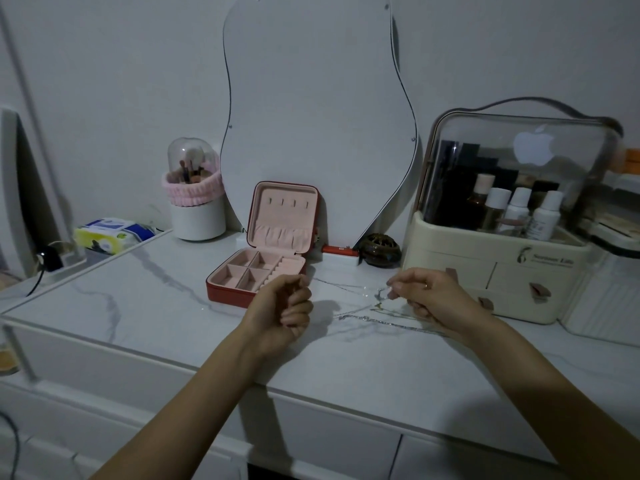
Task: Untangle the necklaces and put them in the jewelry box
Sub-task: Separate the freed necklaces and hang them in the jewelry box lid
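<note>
A red jewelry box (221,294) with a pink lining stands open on the marble tabletop, its lid leaning back toward the mirror. Thin silver necklaces (367,318) lie tangled on the table to its right. One chain is stretched between my hands. My left hand (284,310), fingers curled, pinches one end just in front of the box. My right hand (426,294) pinches the chain near the knot, above the loose strands. The box's compartments look bare.
A curved mirror (311,109) stands behind the box. A cream cosmetics organizer (498,258) with bottles fills the right side. A brush holder (197,202) and tissue pack (107,235) sit at the back left. A dark round ornament (379,252) lies by the mirror's foot.
</note>
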